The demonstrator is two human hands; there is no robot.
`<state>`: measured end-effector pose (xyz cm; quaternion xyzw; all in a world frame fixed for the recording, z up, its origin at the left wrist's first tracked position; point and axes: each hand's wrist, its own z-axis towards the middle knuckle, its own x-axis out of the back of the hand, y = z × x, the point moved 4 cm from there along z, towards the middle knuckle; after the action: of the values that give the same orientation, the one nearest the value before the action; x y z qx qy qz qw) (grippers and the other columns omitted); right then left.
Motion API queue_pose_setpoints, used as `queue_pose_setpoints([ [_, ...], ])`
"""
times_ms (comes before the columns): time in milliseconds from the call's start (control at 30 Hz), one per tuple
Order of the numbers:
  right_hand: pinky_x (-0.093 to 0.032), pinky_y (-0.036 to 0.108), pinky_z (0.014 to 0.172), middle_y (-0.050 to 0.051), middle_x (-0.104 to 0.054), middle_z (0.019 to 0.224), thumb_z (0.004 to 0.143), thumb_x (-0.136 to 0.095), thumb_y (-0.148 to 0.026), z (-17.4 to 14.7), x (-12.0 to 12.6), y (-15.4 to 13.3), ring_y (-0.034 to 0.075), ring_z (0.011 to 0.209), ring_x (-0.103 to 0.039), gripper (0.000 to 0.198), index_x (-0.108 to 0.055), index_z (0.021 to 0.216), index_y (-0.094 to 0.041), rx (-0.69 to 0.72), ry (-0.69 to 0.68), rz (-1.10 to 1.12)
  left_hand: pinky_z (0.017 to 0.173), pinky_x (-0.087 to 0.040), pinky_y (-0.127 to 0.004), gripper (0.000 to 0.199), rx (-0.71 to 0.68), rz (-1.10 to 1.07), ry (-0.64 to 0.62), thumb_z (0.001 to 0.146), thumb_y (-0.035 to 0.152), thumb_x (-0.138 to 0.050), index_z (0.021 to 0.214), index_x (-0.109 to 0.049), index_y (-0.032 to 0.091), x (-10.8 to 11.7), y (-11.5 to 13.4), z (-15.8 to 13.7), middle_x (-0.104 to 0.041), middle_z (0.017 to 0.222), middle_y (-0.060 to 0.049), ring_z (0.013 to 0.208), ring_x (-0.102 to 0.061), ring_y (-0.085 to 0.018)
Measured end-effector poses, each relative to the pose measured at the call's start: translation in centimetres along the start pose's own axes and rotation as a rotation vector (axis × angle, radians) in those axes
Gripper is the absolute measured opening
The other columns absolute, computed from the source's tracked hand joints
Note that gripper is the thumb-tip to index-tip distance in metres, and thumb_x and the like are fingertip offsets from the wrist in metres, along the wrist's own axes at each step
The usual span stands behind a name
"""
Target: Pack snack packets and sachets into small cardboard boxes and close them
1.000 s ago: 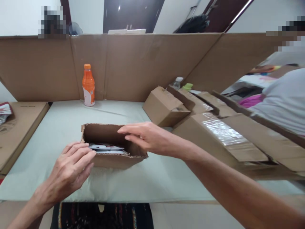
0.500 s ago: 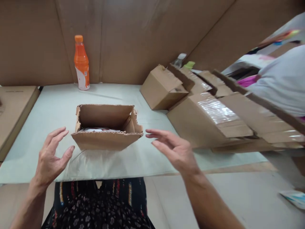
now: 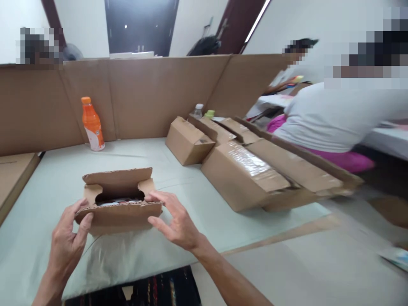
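A small cardboard box stands on the pale green tabletop in front of me, its long top flaps raised and its short side flaps folded inward. Printed white items show partly through the gap between the flaps; their kind is unclear. My left hand is at the box's left front corner, thumb on the outside of the front flap and fingers over the left side flap. At the right end, my right hand touches the side flap with its fingertips, its thumb spread away near the front flap.
Several taped cardboard boxes lie in a tray to the right. An orange drink bottle stands by the cardboard partition. A flat carton lies at the left edge. A person in a white shirt sits to the right.
Both hands have come in from beside the box to touch its ends. The side flaps have been folded inward. The view has tilted up and turned right, showing people beyond the partition.
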<state>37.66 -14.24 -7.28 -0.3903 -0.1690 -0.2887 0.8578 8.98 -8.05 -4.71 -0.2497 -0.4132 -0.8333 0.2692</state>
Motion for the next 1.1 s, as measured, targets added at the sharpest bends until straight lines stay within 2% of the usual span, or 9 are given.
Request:
queue_pose_setpoints([
  [167, -0.045, 0.052, 0.115, 0.016, -0.057, 0.152, 0.098, -0.061, -0.050, 3.1, 2.6, 0.7, 0.031, 0.141, -0.054, 0.055, -0.053, 0.146, -0.024, -0.007, 0.051, 0.033, 0.103, -0.056, -0.058, 0.046, 0.003, 0.097, 0.113, 0.101, 0.048, -0.058, 0.143, -0.056, 0.030, -0.6, -0.1, 0.7, -0.066, 0.134, -0.010, 0.119, -0.067, -0.034],
  [267, -0.035, 0.055, 0.122, 0.018, -0.045, 0.162, 0.096, -0.061, -0.062, 6.0, 3.5, 2.0, 0.033, 0.151, -0.041, 0.073, -0.045, 0.154, -0.022, -0.058, 0.058, -0.006, 0.117, -0.043, -0.067, 0.051, -0.064, 0.117, 0.154, 0.101, 0.043, -0.060, 0.149, -0.051, 0.028, -1.0, 0.2, 0.8, -0.048, 0.155, -0.014, 0.138, -0.053, -0.040],
  [333, -0.038, 0.052, 0.120, 0.016, -0.053, 0.156, 0.094, -0.062, -0.064, 7.1, 2.4, 2.6, 0.031, 0.146, -0.048, 0.074, -0.048, 0.152, -0.022, -0.037, -0.083, 0.022, 0.122, -0.037, -0.069, 0.052, -0.073, 0.134, 0.144, 0.101, 0.042, -0.059, 0.150, -0.049, 0.030, -1.4, -0.5, 0.5, -0.038, 0.164, -0.012, 0.146, -0.045, -0.041],
  [433, -0.035, 0.050, 0.120, 0.013, -0.067, 0.141, 0.088, -0.071, -0.063, 6.3, -0.3, 2.7, 0.029, 0.137, -0.057, 0.068, -0.060, 0.140, -0.022, 0.101, -0.322, 0.038, 0.122, -0.034, -0.072, 0.047, -0.048, 0.104, 0.073, 0.100, 0.043, -0.057, 0.146, -0.052, 0.032, -2.1, -2.8, 0.0, -0.045, 0.159, -0.010, 0.144, -0.047, -0.041],
  [567, -0.016, 0.061, 0.126, 0.015, -0.059, 0.151, 0.077, -0.081, -0.062, 4.3, -2.1, 3.1, 0.035, 0.150, -0.040, 0.084, -0.055, 0.148, -0.024, 0.133, -0.394, -0.082, 0.119, -0.037, -0.075, 0.032, -0.043, 0.010, -0.042, 0.100, 0.040, -0.054, 0.129, -0.064, 0.034, -3.2, -5.8, -0.3, -0.055, 0.152, -0.007, 0.137, -0.054, -0.041],
  [633, -0.016, 0.066, 0.124, 0.013, -0.053, 0.156, 0.076, -0.082, -0.060, 4.1, -2.4, 3.4, 0.037, 0.154, -0.033, 0.084, -0.054, 0.149, -0.028, 0.094, -0.441, -0.116, 0.120, -0.035, -0.074, 0.030, -0.049, 0.008, -0.046, 0.101, 0.038, -0.054, 0.128, -0.065, 0.033, -3.5, -6.2, 0.0, -0.053, 0.154, -0.007, 0.137, -0.053, -0.040],
  [767, -0.030, 0.061, 0.122, 0.014, -0.050, 0.160, 0.075, -0.084, -0.052, 4.7, -2.4, 3.6, 0.035, 0.155, -0.030, 0.083, -0.057, 0.148, -0.024, 0.099, -0.472, -0.086, 0.122, -0.031, -0.074, 0.029, -0.045, -0.005, 0.013, 0.103, 0.037, -0.049, 0.128, -0.064, 0.030, -3.7, -4.7, 0.5, -0.054, 0.151, -0.009, 0.136, -0.053, -0.038],
  [933, -0.034, 0.059, 0.120, 0.016, -0.056, 0.153, 0.074, -0.082, -0.050, 3.6, -1.3, 2.9, 0.037, 0.151, -0.039, 0.075, -0.062, 0.140, -0.020, 0.115, -0.365, -0.139, 0.125, -0.034, -0.065, 0.028, 0.014, -0.072, 0.054, 0.105, 0.038, -0.048, 0.124, -0.066, 0.029, -4.3, -1.9, 0.1, -0.055, 0.151, -0.008, 0.138, -0.054, -0.034],
  [1100, -0.036, 0.058, 0.116, 0.018, -0.063, 0.145, 0.080, -0.074, -0.039, -0.8, 2.8, 2.1, 0.037, 0.142, -0.050, 0.061, -0.060, 0.135, -0.017, 0.126, -0.202, -0.353, 0.119, -0.044, -0.060, 0.031, -0.068, -0.208, -0.138, 0.106, 0.035, -0.047, 0.134, -0.061, 0.030, -8.3, 1.1, 0.7, -0.049, 0.156, -0.010, 0.143, -0.050, -0.032],
])
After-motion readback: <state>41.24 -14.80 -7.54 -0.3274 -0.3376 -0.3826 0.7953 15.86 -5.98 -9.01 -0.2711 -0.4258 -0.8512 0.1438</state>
